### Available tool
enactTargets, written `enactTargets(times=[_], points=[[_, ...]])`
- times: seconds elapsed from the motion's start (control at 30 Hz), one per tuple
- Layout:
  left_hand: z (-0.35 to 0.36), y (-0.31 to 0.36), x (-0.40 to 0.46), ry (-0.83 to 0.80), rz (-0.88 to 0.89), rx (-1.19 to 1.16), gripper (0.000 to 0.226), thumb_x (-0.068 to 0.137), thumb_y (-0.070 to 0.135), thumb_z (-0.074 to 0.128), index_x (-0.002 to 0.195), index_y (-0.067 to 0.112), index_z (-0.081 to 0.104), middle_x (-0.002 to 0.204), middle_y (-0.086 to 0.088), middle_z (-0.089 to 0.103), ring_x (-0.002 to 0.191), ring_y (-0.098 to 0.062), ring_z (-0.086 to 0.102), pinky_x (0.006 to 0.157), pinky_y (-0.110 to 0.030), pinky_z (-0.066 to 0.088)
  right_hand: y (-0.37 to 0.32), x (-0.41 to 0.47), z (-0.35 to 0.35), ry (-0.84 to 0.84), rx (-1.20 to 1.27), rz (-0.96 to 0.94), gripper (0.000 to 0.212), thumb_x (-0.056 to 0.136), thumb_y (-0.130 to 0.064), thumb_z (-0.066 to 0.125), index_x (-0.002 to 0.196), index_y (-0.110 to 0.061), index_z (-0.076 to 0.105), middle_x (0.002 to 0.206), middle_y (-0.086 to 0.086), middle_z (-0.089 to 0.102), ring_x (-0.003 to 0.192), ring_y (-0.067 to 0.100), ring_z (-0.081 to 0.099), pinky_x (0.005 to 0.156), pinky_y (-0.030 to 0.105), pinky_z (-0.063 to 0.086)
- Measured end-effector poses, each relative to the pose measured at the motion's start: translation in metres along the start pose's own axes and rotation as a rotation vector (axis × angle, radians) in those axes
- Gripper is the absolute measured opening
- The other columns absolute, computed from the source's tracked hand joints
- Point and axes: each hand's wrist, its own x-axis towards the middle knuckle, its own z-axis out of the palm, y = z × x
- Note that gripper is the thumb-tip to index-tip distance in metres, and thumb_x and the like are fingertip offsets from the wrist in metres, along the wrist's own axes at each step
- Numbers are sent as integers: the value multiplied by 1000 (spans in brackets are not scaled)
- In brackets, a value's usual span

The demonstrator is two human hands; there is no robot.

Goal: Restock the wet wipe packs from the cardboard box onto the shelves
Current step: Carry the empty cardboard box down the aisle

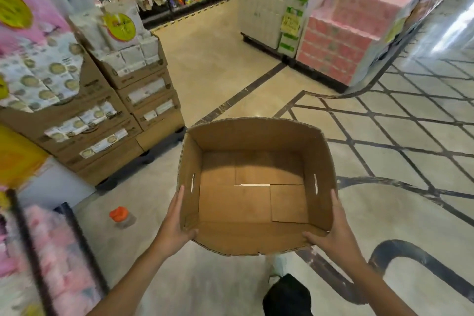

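The fingers of the left hand lie flat up the outside of the cardboard box, thumb hooked over its near rim, so the hand is clamped on the left wall. The right hand mirrors it on the right wall, its fingers pressed to the outer face and the thumb curled over the near edge. Between them the box is carried clear of the floor, open side up, tilted a little toward the camera.

Its inside is bare: only the folded bottom flaps and a slot handle in each side wall show, and no wet wipe pack is left in it. Judging from that, the unloading looks finished and what remains is getting rid of the box or fetching another.

To the left stand stacked display cartons with packs showing through their cut-outs; these may be the restocked wipes, though the blur makes the labels unreadable. A blurred rack of pink packs sits at the near left. On the floor just left of the box is a small jar with an orange lid. Pallets of pink and white goods stand well apart, ahead.
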Motion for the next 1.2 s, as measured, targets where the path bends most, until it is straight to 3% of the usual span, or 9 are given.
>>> enactTargets(times=[0.23,0.37,0.47,0.6,0.73,0.9,1.0,1.07,1.2], points=[[-20,10,86,132,-167,-92,129,73,25,86,152,48,-13,165,12,-2,152,-14,7,121,-47,25,-36,188,20,-255,-25,-139,134,62,-47,90,155,-45,-6,164,-16,12,150,16,23,116,50,35],[-31,21,122,247,-224,-164,128,73,12,86,156,36,-8,161,16,0,148,-4,8,118,-28,21,-66,288,42,-386,-50,-214,137,59,-51,92,155,-44,-5,163,-17,15,149,13,24,114,54,37],[-37,15,139,357,-311,-174,127,72,3,85,157,29,-6,157,19,-2,141,8,4,115,-19,16,-97,338,66,-483,-80,-263,138,60,-41,94,156,-41,-5,164,-18,11,147,8,20,116,36,26],[-52,-8,177,437,-356,-210,127,72,7,86,157,29,-5,161,13,4,146,3,9,121,-30,20,-137,406,112,-562,-121,-318,135,60,-46,93,155,-45,-3,162,-20,14,140,3,23,111,36,33],[-70,-39,230,480,-421,-274,126,74,12,85,156,34,-8,161,15,2,149,-6,11,122,-37,23,-158,463,172,-626,-192,-320,135,59,-42,94,155,-43,-1,162,-19,16,146,10,25,112,40,33],[-101,-76,301,456,-411,-360,116,79,11,82,156,33,-1,157,33,14,140,14,22,112,-11,28,-176,520,246,-675,-244,-278,126,65,-32,92,153,-46,3,160,-15,21,146,21,32,110,47,38],[-109,-123,335,398,-558,-306,124,74,10,85,157,27,-6,163,15,6,147,1,15,122,-30,24,-171,556,291,-735,-267,-200,124,66,-37,91,152,-49,2,160,-16,21,147,21,32,112,50,37],[-104,-153,356,370,-597,-309,128,72,17,88,157,35,-5,165,10,4,151,-9,14,121,-41,27,-161,580,321,-761,-260,-158,123,66,-42,90,152,-48,3,158,-17,24,145,19,34,111,52,41],[-84,-212,419,334,-659,-297,117,81,18,79,156,37,-9,165,11,-2,151,-12,10,119,-44,28,-130,630,394,-820,-212,-73,99,81,-28,82,151,-47,14,151,-24,36,134,5,47,102,42,50]])
